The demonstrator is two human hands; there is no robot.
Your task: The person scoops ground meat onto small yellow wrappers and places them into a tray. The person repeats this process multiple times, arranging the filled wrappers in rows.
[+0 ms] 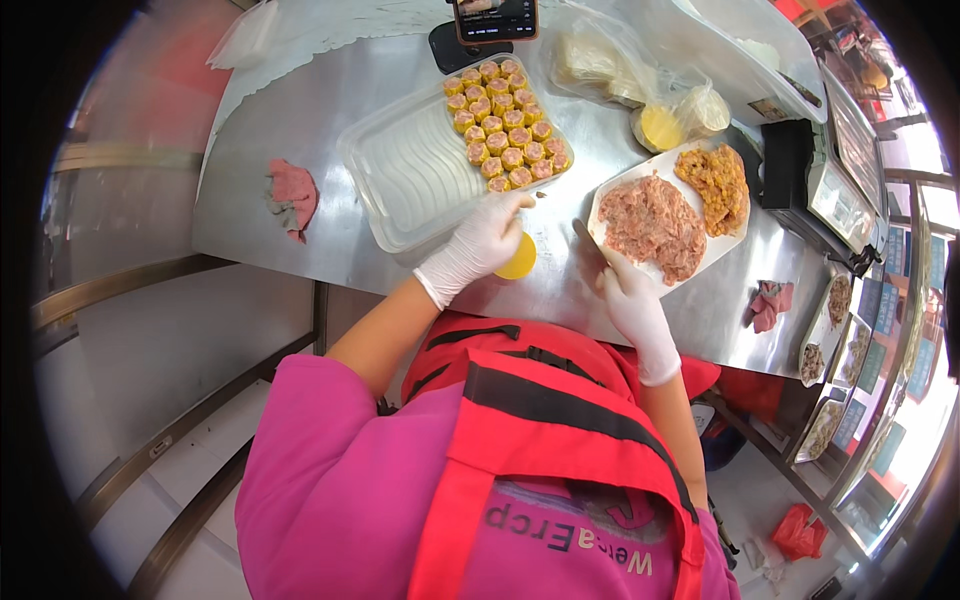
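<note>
Left hand (482, 243): right at yellow round wrapper (519, 262), grip unclear!
Right hand (633, 308): grips slanted metal blade (586, 238), pink minced meat (655, 225) rightward!

A thin, round yellow dumpling wrapper (517, 259) is held, partly covered, close to the near edge of the metal surface (250, 130). A narrow, flat-bladed spatula (587, 237) is gripped slantwise, its blade pointed obliquely toward the far edge.

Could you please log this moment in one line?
left hand: at yellow wrapper; right hand: holding bladed tool; siu mai: in clear tray; minced meat: on plate
</note>
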